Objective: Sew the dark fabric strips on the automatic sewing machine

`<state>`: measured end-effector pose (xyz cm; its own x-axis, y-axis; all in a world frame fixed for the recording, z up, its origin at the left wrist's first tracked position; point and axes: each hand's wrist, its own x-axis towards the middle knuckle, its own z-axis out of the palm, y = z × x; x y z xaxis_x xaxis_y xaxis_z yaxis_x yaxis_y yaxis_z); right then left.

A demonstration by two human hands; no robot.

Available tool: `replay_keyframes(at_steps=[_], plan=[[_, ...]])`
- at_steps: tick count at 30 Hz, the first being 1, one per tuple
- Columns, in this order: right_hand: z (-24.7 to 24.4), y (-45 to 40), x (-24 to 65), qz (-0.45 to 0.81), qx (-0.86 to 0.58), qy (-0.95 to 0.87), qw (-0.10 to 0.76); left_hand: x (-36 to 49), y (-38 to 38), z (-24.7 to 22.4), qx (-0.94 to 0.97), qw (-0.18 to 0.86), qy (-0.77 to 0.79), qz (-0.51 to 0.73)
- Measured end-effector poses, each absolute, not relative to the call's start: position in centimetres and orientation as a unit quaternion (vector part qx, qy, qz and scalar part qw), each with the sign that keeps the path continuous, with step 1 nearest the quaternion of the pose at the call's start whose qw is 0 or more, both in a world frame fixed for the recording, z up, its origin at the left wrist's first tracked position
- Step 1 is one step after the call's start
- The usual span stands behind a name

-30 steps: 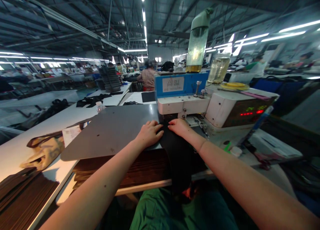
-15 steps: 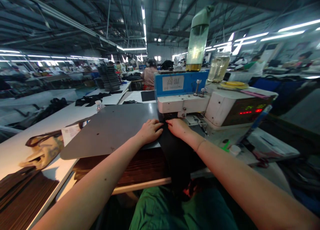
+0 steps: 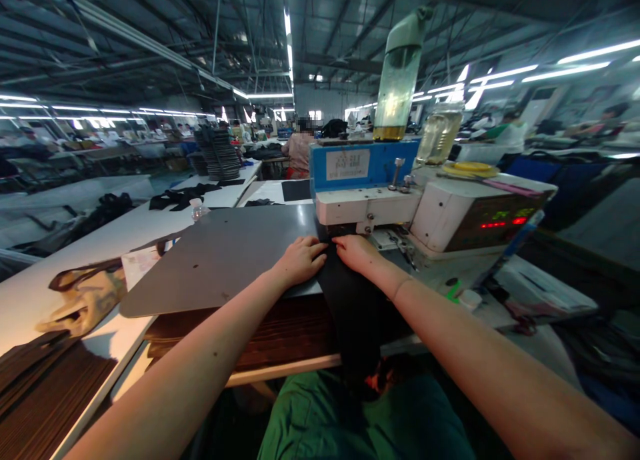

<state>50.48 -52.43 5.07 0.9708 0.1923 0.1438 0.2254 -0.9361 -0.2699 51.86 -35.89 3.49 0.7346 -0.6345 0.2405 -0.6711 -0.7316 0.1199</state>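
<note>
A long black fabric strip (image 3: 353, 313) runs from under the white head of the sewing machine (image 3: 345, 210) down over the table edge to my lap. My left hand (image 3: 303, 260) lies palm down on the grey metal plate (image 3: 225, 253), fingers apart, with the fingertips at the strip's left edge. Opposite it, my right hand (image 3: 357, 253) rests on the strip's right side. Its fingers are bent together on the cloth close below the machine head, and the thumb is mostly hidden. The needle area is dark and cannot be made out.
Stacked brown fabric pieces (image 3: 280, 340) lie beneath the plate, and another brown stack (image 3: 50, 393) is at lower left. A bottle (image 3: 395, 80) and a jar (image 3: 440, 133) stand on the machine. Its control box (image 3: 480, 213) is on the right. A person (image 3: 299, 150) sits beyond.
Both hands and the black strip stay almost in place. The view has shifted very slightly.
</note>
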Motion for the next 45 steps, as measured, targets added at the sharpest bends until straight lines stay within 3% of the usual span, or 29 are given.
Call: replay_keyframes(at_steps=[45], plan=[[4.76, -52.01, 50.01, -0.109, -0.986, -0.092, 0.09, 51.56, -35.83, 3.58, 0.912, 0.135, -0.377, 0.092]])
